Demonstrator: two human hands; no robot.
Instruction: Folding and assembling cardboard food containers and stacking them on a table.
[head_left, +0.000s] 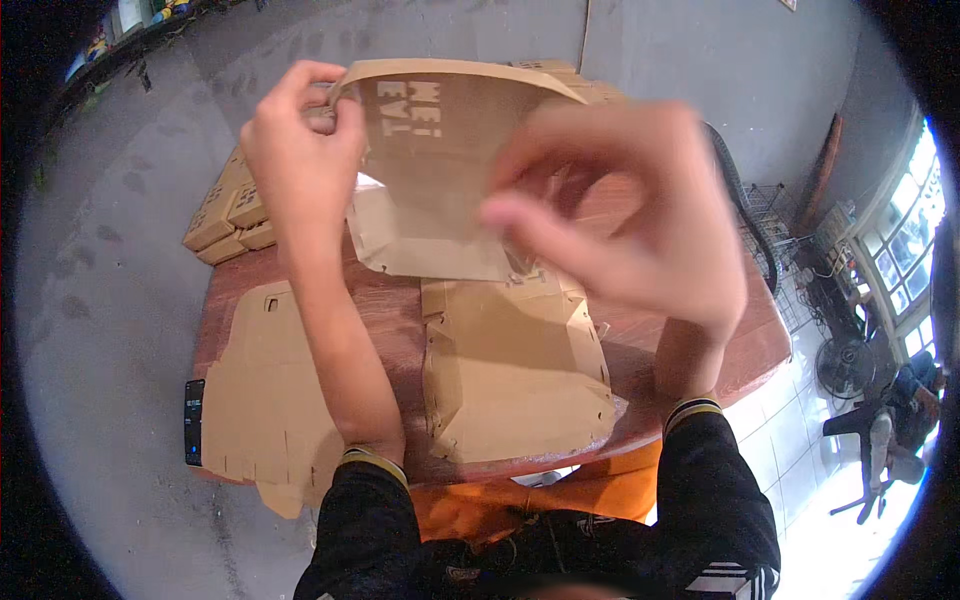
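A partly folded cardboard box (427, 187), with cut-out lettering in its far panel, is held up above the table. My left hand (311, 142) pinches its upper left corner between thumb and fingers. Blurred by motion, my right hand (630, 210) is in front of the box's right side, fingers curled and thumb apart from them; whether it touches the cardboard cannot be made out. Below the raised box, another cardboard piece (517, 367) with creased, partly raised side flaps lies on the table. Flat cardboard blanks (262, 390) lie to the left, partly behind my left forearm.
Folded cardboard boxes (225, 210) are stacked at the table's far left, and more (544, 67) stand behind the raised box. A phone (194, 421) lies at the left edge of the wooden table (382, 300). On the right are a fan (844, 366), a wire rack and a plastic chair.
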